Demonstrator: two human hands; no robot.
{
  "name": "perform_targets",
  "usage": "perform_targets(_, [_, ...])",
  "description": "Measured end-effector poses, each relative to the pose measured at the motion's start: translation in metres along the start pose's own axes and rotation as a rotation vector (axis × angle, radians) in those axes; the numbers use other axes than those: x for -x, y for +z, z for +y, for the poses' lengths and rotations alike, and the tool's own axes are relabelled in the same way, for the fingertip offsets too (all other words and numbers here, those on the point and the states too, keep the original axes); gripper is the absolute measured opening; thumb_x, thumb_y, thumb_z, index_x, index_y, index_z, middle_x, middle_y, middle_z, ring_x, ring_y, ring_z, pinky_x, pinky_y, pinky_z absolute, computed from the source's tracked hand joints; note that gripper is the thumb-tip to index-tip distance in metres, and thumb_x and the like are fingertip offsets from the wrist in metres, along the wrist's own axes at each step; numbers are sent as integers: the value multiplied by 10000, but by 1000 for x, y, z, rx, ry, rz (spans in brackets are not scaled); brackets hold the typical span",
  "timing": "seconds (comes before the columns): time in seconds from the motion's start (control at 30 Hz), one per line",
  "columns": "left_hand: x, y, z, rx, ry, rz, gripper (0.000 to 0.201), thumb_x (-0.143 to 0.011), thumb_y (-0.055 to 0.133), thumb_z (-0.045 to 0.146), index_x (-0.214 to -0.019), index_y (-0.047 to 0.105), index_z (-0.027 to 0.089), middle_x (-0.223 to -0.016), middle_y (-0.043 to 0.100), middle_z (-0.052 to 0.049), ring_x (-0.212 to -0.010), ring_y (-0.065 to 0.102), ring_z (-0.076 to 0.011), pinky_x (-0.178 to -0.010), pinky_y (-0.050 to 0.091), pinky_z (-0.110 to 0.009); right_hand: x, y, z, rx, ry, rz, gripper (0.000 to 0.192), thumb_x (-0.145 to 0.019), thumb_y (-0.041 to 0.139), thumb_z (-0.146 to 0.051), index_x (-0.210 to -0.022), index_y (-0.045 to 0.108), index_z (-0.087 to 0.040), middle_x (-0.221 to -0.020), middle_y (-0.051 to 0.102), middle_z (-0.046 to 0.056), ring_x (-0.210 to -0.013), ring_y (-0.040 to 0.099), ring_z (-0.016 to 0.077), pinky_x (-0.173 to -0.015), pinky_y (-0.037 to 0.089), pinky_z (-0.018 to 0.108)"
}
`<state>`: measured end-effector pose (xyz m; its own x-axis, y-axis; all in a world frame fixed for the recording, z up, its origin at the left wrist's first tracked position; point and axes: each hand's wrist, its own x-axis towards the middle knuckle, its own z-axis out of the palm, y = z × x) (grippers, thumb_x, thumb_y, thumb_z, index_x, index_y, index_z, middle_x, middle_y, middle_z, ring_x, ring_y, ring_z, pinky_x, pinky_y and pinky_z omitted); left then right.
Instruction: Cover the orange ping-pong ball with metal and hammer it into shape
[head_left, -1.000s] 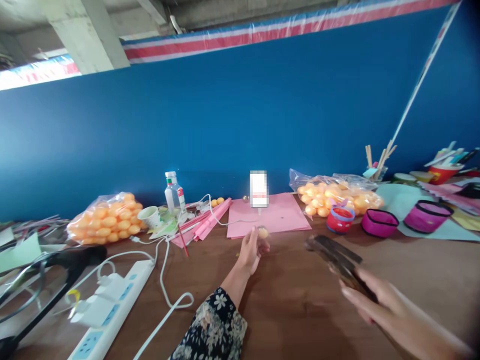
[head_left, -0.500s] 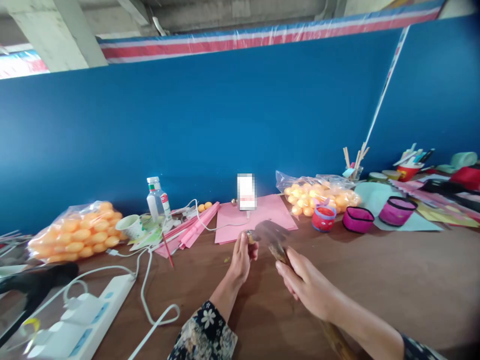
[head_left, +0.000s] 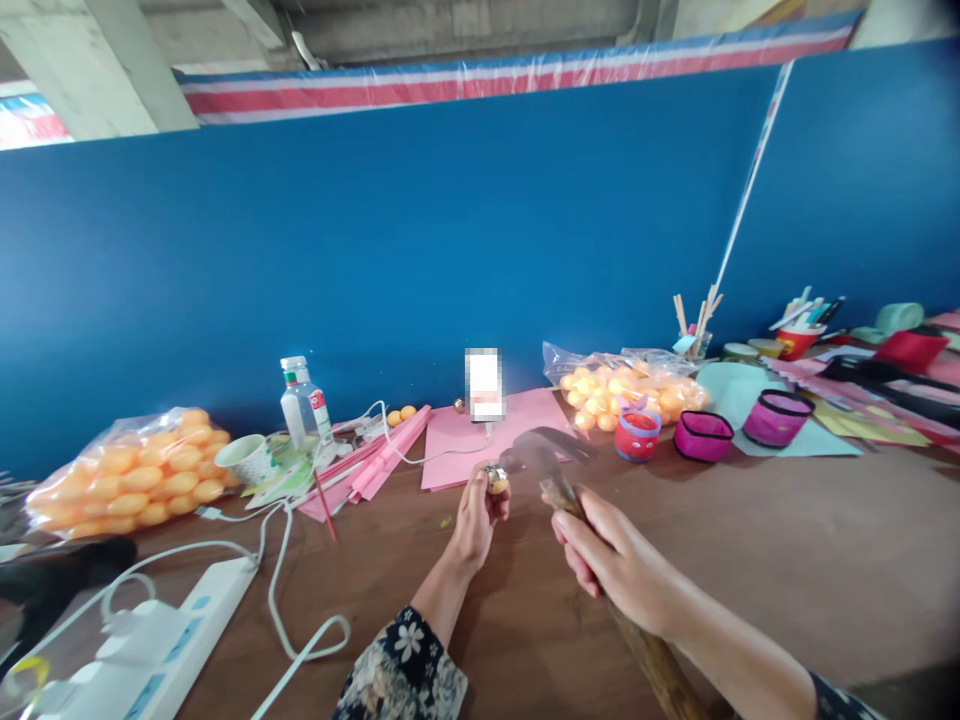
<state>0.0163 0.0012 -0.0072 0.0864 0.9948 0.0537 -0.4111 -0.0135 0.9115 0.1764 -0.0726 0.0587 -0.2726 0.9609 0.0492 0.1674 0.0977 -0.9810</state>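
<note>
Hammer point(head_left: 559, 470), wooden-handled with a dark claw head, gripped high on the handle by right hand point(head_left: 611, 560), fist closed round the wood; head blurred, held just beside small orange-and-metal piece point(head_left: 496, 480). Piece pinched at fingertips of left hand point(head_left: 474, 520), raised over the middle of the brown table point(head_left: 787, 560). Floral sleeve point(head_left: 405, 675) at the near edge. Behind, toward the far edge: pink paper point(head_left: 517, 425) lying flat, white cable point(head_left: 300, 560) running left to a power strip point(head_left: 150, 660) at the near left corner. Bags of orange balls point(head_left: 127, 480) at the far left and, near the far edge right of centre, a second bag point(head_left: 630, 385). Clear bottle point(head_left: 300, 405) upright beside a paper cup point(head_left: 247, 458). Red pot point(head_left: 636, 435) and magenta bowls point(head_left: 701, 437) right of the paper, well apart from both hands.
</note>
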Motion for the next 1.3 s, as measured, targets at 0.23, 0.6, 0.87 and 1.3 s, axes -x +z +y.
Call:
perform_targets(0.23, [0,0,-2,-32,23,-39,334,-800,420,490,-883,519,182,-698,524,-8,-567,452,-92,-550,374,-223,-1,-4,3,10,58,-57,220,-877,363,-398,-791,384,-196,-535,405,-79,-386,372,60,-391,336,186])
perform_targets(0.6, [-2,3,-1,-227,124,-33,301,-733,577,377,-957,580,176,-719,569,-17,-640,531,-123,-651,440,-260,2,-11,1,56,32,-27,227,-876,368,-401,-795,402,-191,-505,399,-82,-384,366,62,-392,324,183])
perform_targets(0.87, [-5,0,-4,-319,227,1,351,-640,683,237,-974,590,185,-790,611,-26,-687,546,-128,-662,437,-240,4,-15,-2,134,19,-14,219,-882,356,-383,-789,405,-191,-502,396,-82,-406,384,69,-407,332,189])
perform_targets(1.3, [-5,-2,-6,-402,304,85,396,-534,756,216,-903,615,178,-809,628,-49,-714,583,-159,-662,463,-269,6,-12,5,248,-13,-6,216,-884,370,-357,-732,367,-204,-515,409,-76,-433,405,77,-469,361,213])
